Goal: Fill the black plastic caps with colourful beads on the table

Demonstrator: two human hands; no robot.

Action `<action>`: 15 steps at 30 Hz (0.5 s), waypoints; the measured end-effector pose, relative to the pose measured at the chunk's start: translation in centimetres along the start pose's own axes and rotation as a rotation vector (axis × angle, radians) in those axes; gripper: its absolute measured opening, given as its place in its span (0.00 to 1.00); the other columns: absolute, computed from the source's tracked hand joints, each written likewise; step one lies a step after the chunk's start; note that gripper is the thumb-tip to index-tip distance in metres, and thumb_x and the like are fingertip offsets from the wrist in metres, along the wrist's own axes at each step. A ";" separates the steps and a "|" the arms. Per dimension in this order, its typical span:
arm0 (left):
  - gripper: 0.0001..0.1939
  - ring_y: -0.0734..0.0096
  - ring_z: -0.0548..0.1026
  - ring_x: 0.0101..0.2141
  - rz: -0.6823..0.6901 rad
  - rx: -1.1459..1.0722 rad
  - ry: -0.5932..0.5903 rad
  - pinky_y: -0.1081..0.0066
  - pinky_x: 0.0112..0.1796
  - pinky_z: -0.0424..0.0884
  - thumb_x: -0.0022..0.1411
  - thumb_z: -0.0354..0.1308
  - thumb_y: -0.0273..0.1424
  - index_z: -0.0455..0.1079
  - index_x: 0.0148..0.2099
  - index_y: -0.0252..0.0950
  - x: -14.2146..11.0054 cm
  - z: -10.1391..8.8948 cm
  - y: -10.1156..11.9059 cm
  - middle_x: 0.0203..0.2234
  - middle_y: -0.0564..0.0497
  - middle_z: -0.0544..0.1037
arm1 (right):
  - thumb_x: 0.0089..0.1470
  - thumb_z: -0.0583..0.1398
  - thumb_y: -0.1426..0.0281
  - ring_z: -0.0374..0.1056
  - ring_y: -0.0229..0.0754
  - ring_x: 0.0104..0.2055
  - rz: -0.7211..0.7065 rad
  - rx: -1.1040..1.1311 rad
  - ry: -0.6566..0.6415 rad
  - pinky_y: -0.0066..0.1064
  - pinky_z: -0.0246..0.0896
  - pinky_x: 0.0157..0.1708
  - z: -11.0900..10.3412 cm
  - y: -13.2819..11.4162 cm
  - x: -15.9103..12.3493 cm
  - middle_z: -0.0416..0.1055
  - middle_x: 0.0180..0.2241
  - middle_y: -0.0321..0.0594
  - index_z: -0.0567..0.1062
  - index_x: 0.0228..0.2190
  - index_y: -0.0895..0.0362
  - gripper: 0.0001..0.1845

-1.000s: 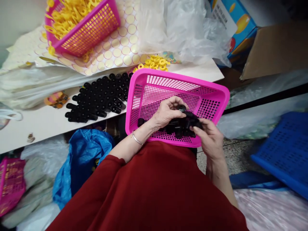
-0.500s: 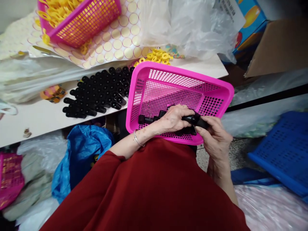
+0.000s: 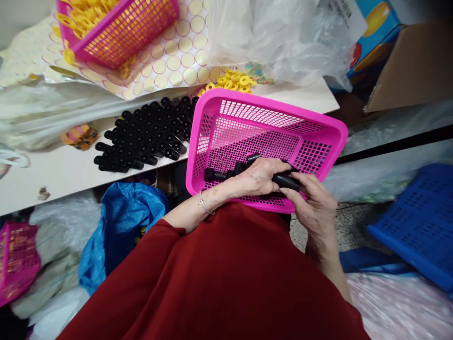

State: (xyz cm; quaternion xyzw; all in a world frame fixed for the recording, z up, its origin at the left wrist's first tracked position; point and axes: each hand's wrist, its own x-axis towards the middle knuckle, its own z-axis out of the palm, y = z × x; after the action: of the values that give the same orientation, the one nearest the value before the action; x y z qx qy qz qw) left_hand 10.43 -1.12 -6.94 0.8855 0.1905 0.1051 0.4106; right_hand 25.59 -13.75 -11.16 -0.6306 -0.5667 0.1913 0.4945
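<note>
Over a pink plastic basket (image 3: 269,97), my left hand (image 3: 262,174) and my right hand (image 3: 314,200) grip a black plastic tube (image 3: 286,182) between them. The left fingers close on its near end from the left, while the right thumb and fingers pinch its other end. Part of the tube is hidden under the fingers. More black tubes (image 3: 214,174) lie in the bottom of the basket, some of them covered by my left hand and wrist.
Rows of black tubes (image 3: 148,134) lie on the white table (image 3: 71,174) at left. Yellow plastic pieces (image 3: 235,80) sit behind the basket. A second pink basket (image 3: 130,33) holds yellow pieces. A blue bag (image 3: 120,212) stands below the table, a blue crate (image 3: 417,217) at right.
Both hands stay on the black tube, which has come into line between them as the right hand moved slightly left. Another tube now shows behind the left hand.
</note>
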 end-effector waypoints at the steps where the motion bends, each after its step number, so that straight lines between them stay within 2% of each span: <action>1: 0.11 0.63 0.75 0.42 0.032 0.004 0.000 0.65 0.44 0.70 0.59 0.60 0.24 0.74 0.45 0.30 0.0 0.2 -0.1 0.40 0.45 0.79 | 0.53 0.69 0.63 0.77 0.45 0.42 0.053 0.067 0.019 0.43 0.77 0.44 0.4 0.1 -0.2 0.79 0.42 0.41 0.78 0.46 0.51 0.18; 5: 0.14 0.62 0.75 0.42 0.125 0.166 0.006 0.61 0.49 0.71 0.60 0.55 0.21 0.73 0.48 0.30 -0.6 1.2 -0.7 0.41 0.43 0.79 | 0.45 0.73 0.62 0.78 0.42 0.37 0.230 0.316 0.126 0.37 0.78 0.39 1.9 0.0 -0.5 0.80 0.38 0.37 0.77 0.44 0.51 0.23; 8: 0.15 0.62 0.74 0.44 0.154 0.260 0.088 0.58 0.51 0.71 0.65 0.52 0.26 0.73 0.52 0.31 -2.0 1.6 -1.1 0.43 0.42 0.79 | 0.41 0.75 0.62 0.77 0.40 0.35 0.268 0.366 0.097 0.33 0.77 0.35 2.4 -0.6 0.0 0.80 0.36 0.37 0.77 0.42 0.51 0.25; 11: 0.15 0.65 0.75 0.43 0.205 0.262 0.281 0.62 0.47 0.73 0.70 0.50 0.32 0.74 0.51 0.32 -4.8 0.9 -0.9 0.45 0.41 0.79 | 0.45 0.72 0.59 0.76 0.39 0.32 0.273 0.387 0.060 0.34 0.76 0.32 2.2 -0.8 0.9 0.80 0.38 0.39 0.77 0.43 0.51 0.24; 13: 0.15 0.67 0.75 0.41 0.210 0.246 0.454 0.65 0.43 0.74 0.70 0.53 0.35 0.74 0.51 0.33 -7.5 0.0 -0.6 0.45 0.42 0.80 | 0.47 0.71 0.58 0.75 0.40 0.31 0.295 0.365 0.120 0.36 0.75 0.33 2.0 -0.4 1.3 0.79 0.39 0.41 0.77 0.43 0.52 0.21; 15: 0.15 0.68 0.76 0.39 0.132 0.271 0.646 0.66 0.40 0.75 0.67 0.59 0.37 0.74 0.52 0.36 -10.9 -1.1 -0.5 0.43 0.45 0.80 | 0.45 0.72 0.58 0.74 0.42 0.30 0.327 0.322 0.189 0.42 0.74 0.34 1.8 0.1 1.6 0.79 0.36 0.41 0.79 0.40 0.52 0.21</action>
State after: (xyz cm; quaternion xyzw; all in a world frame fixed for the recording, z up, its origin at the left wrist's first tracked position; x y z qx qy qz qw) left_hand 0.04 -4.69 -6.92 0.8634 0.2652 0.3796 0.2003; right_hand 24.70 -11.56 -11.54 -0.6420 -0.3708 0.2968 0.6019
